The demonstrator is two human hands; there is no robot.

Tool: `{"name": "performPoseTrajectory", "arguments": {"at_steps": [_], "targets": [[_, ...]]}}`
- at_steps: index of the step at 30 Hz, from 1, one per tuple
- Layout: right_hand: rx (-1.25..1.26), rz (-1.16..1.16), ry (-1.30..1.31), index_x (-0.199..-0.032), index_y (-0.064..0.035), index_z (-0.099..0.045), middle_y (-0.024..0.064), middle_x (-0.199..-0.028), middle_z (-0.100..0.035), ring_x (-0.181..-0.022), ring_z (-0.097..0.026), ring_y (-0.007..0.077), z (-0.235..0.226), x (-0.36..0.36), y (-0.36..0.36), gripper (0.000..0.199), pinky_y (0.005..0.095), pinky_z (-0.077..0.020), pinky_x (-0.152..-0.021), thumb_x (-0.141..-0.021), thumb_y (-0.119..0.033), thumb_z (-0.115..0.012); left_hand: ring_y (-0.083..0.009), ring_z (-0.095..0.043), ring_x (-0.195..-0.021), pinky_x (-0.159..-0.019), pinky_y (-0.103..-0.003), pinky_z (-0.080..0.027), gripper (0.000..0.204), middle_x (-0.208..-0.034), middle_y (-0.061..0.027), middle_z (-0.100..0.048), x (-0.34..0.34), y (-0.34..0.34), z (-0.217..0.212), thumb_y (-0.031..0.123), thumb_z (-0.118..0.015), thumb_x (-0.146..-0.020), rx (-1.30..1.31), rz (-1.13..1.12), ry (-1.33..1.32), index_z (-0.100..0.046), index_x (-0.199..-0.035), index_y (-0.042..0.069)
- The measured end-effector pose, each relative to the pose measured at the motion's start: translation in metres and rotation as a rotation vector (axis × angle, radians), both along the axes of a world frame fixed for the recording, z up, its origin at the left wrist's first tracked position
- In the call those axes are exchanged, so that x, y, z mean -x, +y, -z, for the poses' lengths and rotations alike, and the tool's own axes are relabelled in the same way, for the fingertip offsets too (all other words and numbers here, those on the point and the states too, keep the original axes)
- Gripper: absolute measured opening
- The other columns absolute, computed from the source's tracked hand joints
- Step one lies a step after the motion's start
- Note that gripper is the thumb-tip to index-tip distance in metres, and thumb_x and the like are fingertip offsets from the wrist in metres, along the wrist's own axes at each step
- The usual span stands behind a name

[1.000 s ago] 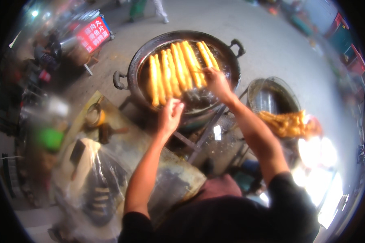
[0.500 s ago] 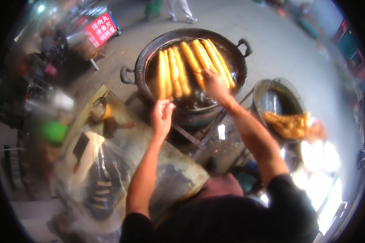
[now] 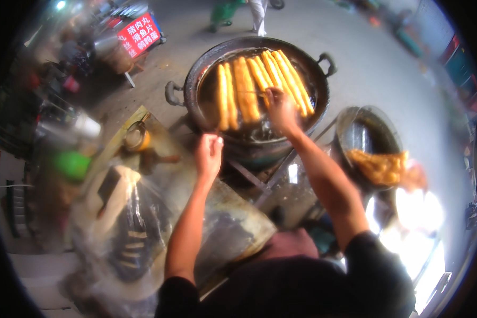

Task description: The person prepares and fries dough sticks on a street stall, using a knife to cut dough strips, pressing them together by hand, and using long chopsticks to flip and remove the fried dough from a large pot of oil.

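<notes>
left of the wok [image 3: 196, 79], a red signboard [image 3: 138, 35] stands out on the pavement, and nearer in a blurred green lump [image 3: 71, 164] and a small round metal cup [image 3: 135, 137] sit on the worktop [image 3: 233, 222]. below the wok and to its left, a clear plastic sheet [image 3: 143, 212] covers pale strips of dough [image 3: 130, 249].

the left hand [image 3: 209, 153] hangs just below the wok's near rim, fingers [image 3: 215, 140] curled together in a loose pinch; whether anything is between them cannot be told.

the wok itself is wide, black and two-handled, with dark oil and a row of long golden fried dough sticks [image 3: 246, 87] floating side by side across it.

the right hand [image 3: 281, 108] reaches over the wok's near right part, fingers bunched together around what looks like thin chopsticks [image 3: 252, 93] whose tips lie on the dough sticks; the blur keeps the grip from being plain. its forearm crosses the wok's near rim.

right of the wok, a round metal basin [image 3: 355, 132] holds a heap of fried dough pieces [image 3: 381, 164], well apart from both hands.
</notes>
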State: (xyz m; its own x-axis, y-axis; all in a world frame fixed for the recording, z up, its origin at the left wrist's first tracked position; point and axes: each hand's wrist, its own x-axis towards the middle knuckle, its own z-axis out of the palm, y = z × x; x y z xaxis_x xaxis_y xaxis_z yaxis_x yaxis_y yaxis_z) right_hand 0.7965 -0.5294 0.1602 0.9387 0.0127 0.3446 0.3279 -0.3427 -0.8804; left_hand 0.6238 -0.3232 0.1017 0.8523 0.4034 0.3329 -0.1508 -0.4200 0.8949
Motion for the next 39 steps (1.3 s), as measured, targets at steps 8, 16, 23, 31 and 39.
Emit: {"name": "performPoseTrajectory", "arguments": {"at_steps": [8,16,23,31,39], "targets": [[0.440,-0.373,-0.348,-0.096,-0.0072,-0.059,0.0169,-0.087,-0.058,-0.083,-0.060,0.0421,-0.010,0.026,-0.004,0.006,0.0513,-0.0489,-0.069,-0.090,-0.006,-0.062,-0.0216,-0.068,-0.079,-0.073,-0.036,-0.054,0.023,-0.089,-0.0100,-0.072,-0.014,-0.002,-0.012,0.026,-0.064,-0.102,-0.043,-0.071,0.000,-0.062,-0.105,0.003],[0.256,-0.344,-0.345,-0.104,-0.0048,-0.067,0.0177,-0.095,-0.064,-0.082,-0.065,0.0393,-0.013,0.027,-0.007,0.012,0.0472,-0.0524,-0.066,-0.094,-0.004,-0.062,-0.0278,-0.070,-0.077,-0.072,-0.040,-0.054,0.022,-0.086,-0.0152,-0.071,-0.041,0.003,-0.001,0.025,-0.063,-0.103,0.006,-0.093,0.017,-0.061,-0.101,0.003],[0.152,-0.258,-0.068,-0.116,-0.0038,-0.072,0.0158,-0.107,-0.073,-0.096,-0.073,0.0281,-0.012,0.037,0.013,0.022,0.0369,-0.0577,-0.084,-0.100,-0.006,-0.058,-0.0205,-0.073,-0.081,-0.074,-0.036,-0.056,0.012,-0.087,-0.0124,-0.074,-0.034,-0.001,-0.022,0.015,-0.059,-0.103,0.222,-0.095,0.049,-0.062,-0.101,0.003],[-0.023,-0.234,0.063,-0.114,-0.0001,-0.071,0.0134,-0.097,-0.075,-0.089,-0.074,0.0197,-0.019,0.034,-0.009,0.017,0.0321,-0.0591,-0.079,-0.101,-0.007,-0.062,-0.0221,-0.069,-0.081,-0.075,-0.036,-0.055,0.016,-0.089,-0.0116,-0.071,-0.035,-0.016,-0.017,0.019,-0.063,-0.102,0.096,-0.097,-0.096,-0.062,-0.105,0.003],[0.184,-0.092,-0.231,-0.109,-0.0007,-0.071,0.0190,-0.097,-0.072,-0.087,-0.074,0.0279,-0.007,0.030,-0.038,0.013,0.0353,-0.0581,-0.076,-0.098,-0.005,-0.067,-0.0253,-0.069,-0.081,-0.077,-0.038,-0.055,0.017,-0.087,-0.0116,-0.071,-0.037,-0.008,-0.010,0.020,-0.062,-0.102,0.060,-0.075,-0.002,-0.061,-0.104,0.003]]}}
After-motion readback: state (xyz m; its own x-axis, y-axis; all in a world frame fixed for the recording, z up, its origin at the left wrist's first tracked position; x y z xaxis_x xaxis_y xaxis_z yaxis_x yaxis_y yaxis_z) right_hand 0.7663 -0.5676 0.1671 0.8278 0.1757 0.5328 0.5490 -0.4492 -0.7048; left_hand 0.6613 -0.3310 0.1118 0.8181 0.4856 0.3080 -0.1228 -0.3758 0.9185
